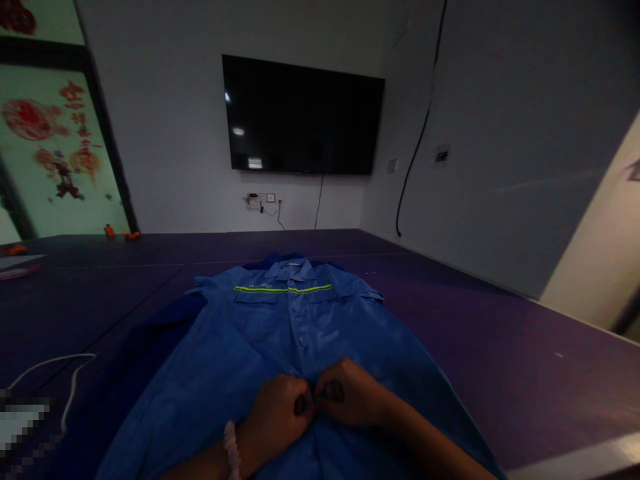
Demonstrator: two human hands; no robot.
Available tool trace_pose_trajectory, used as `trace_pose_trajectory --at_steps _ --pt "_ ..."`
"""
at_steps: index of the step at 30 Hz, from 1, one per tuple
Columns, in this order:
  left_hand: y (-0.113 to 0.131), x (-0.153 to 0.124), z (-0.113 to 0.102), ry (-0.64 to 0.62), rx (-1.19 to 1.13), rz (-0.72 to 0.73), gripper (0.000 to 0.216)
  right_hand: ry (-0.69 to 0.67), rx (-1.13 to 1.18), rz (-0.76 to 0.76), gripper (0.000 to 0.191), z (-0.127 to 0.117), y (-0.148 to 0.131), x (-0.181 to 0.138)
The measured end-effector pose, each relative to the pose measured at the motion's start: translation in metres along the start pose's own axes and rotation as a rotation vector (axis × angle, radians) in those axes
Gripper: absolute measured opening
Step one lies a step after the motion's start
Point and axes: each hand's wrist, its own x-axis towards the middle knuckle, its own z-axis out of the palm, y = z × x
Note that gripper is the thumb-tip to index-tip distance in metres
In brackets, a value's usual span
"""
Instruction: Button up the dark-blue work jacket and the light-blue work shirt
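Note:
A blue short-sleeved work shirt (240,347) with a yellow-green stripe across the chest lies spread out in front of me, collar away from me. Its upper buttons show along the front placket. My left hand (283,410), with a scrunchie at the wrist, pinches the placket at the lower middle. Close against it, my right hand (350,393) pinches the same strip of cloth with bent fingers. Whatever button sits between the fingertips is hidden. Beneath the shirt, a darker blue garment (145,353) sticks out at the left and behind the collar.
The shirt lies on a wide purple surface (450,300). At the left are a white cable (73,380) and a blurred-out pale object (20,423). Small orange items (131,235) stand near the far left edge. A television (305,120) hangs on the wall; a black cable (415,153) dangles at right.

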Motion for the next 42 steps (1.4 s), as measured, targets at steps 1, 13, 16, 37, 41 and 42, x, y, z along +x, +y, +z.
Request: trace_pose_trajectory --at_steps 1,13,16,37,41,42 --pt "0.0 0.0 0.0 0.005 0.002 0.007 0.017 0.001 -0.006 0.005 0.02 0.0 0.0 0.0" --pt "-0.009 -0.008 0.012 0.027 0.215 0.364 0.043 -0.013 -0.063 -0.018 0.016 0.0 0.001 0.0" --pt "-0.013 -0.008 0.016 0.036 0.241 0.419 0.049 -0.021 -0.048 0.013 0.016 0.0 0.002 0.001" --pt "-0.005 -0.008 0.007 -0.023 0.278 0.396 0.019 -0.008 -0.054 -0.033 0.021 0.001 0.0 0.001" --pt "-0.006 -0.008 0.007 -0.016 0.28 0.398 0.019 -0.023 -0.062 -0.045 0.023 0.0 0.0 0.001" --pt "-0.006 -0.008 0.008 -0.013 0.279 0.399 0.019 -0.028 -0.064 -0.043 0.023 0.0 0.0 0.001"
